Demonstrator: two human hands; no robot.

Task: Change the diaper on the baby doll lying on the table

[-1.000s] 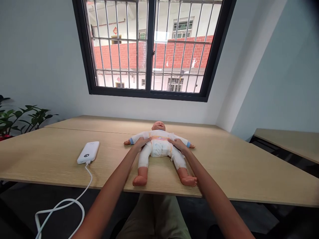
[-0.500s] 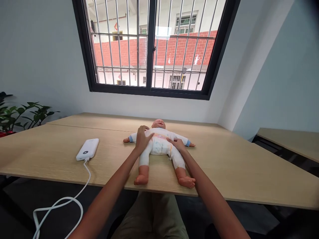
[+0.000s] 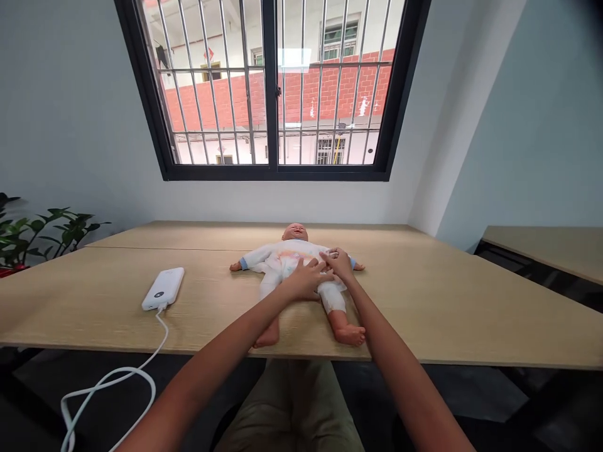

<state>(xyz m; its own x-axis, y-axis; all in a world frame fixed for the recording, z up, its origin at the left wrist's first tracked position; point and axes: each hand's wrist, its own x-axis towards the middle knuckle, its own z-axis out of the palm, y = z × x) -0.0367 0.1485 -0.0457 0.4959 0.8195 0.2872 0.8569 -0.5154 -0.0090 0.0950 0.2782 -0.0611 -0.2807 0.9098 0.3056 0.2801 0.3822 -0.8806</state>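
Note:
A baby doll lies on its back on the table, head toward the window, arms spread. It wears a white suit with blue cuffs, and a white diaper with a coloured print is around its hips. My left hand lies across the diaper's front, fingers stretched toward the right and covering much of it. My right hand is at the diaper's right side, fingers curled in at its edge by the waist. The fingertips of both hands are close together there. My left forearm hides part of one doll leg.
A white power bank lies on the table at the left, its white cable hanging over the front edge. A leafy plant is at the far left. A barred window is behind the table, another table at right.
My left hand has moved right, from the doll's left-side waist across the diaper's front. My right hand has lifted slightly at the right hip. The view has shifted a little.

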